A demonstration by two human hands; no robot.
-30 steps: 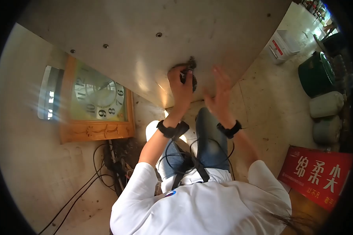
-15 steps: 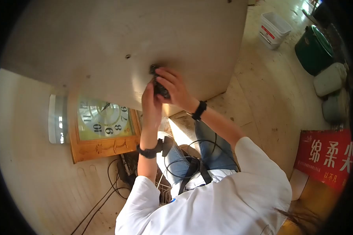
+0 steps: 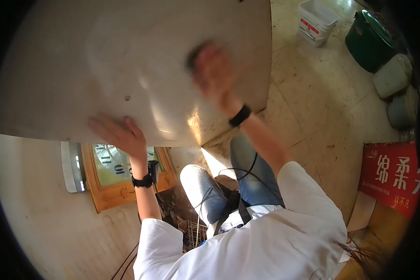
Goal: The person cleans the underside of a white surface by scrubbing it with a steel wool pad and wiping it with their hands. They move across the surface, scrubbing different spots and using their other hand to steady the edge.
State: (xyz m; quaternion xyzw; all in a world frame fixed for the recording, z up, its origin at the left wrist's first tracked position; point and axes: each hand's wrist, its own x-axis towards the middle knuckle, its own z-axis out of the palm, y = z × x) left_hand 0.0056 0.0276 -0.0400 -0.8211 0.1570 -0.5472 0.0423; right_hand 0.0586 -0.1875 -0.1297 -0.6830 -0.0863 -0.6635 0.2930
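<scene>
A large metal panel point(image 3: 172, 28) with a dull sheen and a screw in it stands before me. My left hand point(image 3: 119, 134) lies flat against its lower left part, fingers stretched out and holding nothing. Higher up and to the right, my right hand point(image 3: 213, 70) is smeared by motion. It is pressed to the panel with a dark steel wool scourer point(image 3: 193, 57) under its fingers. Most of the scourer is hidden by the hand and blurred.
A wooden-framed clock point(image 3: 112, 196) stands below the panel at left, partly covered by it. A white bucket point(image 3: 312, 30), a green lidded bin point(image 3: 364, 44) and a pale jug point(image 3: 392, 77) stand at right, above a red banner point(image 3: 387, 175). Black cables point(image 3: 126, 263) hang at lower left.
My two hands were together at the scourer. The left has let go and moved left to lie flat on the panel; the right has carried the scourer up and right.
</scene>
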